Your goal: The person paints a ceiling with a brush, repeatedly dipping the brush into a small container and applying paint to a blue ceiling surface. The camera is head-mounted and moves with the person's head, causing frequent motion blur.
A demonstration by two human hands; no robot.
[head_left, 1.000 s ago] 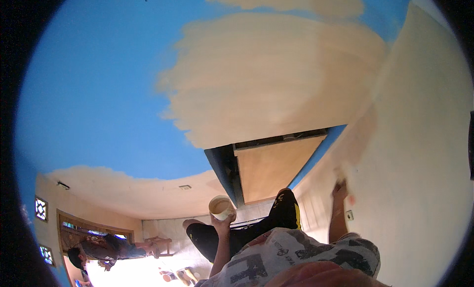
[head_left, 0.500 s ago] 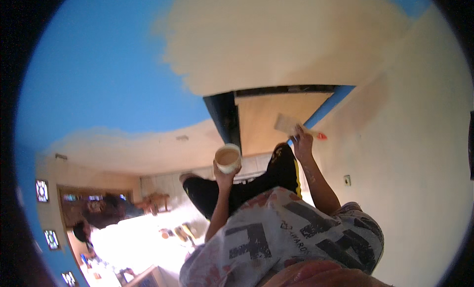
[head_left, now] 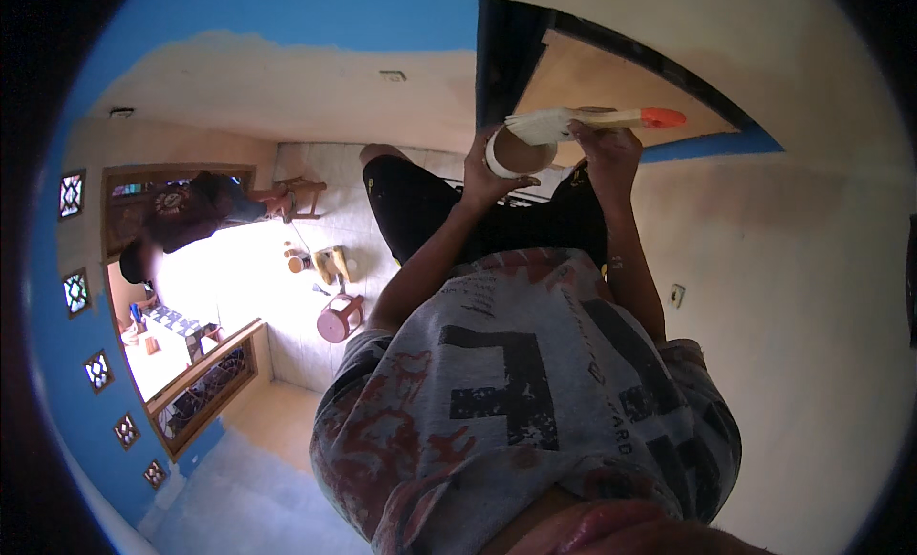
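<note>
My left hand (head_left: pixel 482 178) is wrapped round a small white tub (head_left: pixel 525 160) of beige paint, tipped so that its contents show. Over the tub's rim lies a wide paintbrush (head_left: pixel 554 126) with pale bristles and an orange-tipped handle. My right hand (head_left: pixel 609 152) grips the brush near where the handle meets the bristles. Whether the bristle ends touch the paint cannot be made out. Both hands are close together in front of my knees, below a doorway (head_left: pixel 621 82) with a dark and blue frame and a light wooden panel.
The wall (head_left: pixel 315 87) is part blue, part beige. On the left, another person (head_left: pixel 186 211) in a dark cap stands by a bright doorway, near a wooden stool (head_left: pixel 304 200). A reddish plastic stool (head_left: pixel 336 321) and a small container (head_left: pixel 298 264) are on the tiled floor.
My right hand has brought the brush left to the tub. The tub has moved right and up in the picture. The view has swung, showing more of the room at left.
</note>
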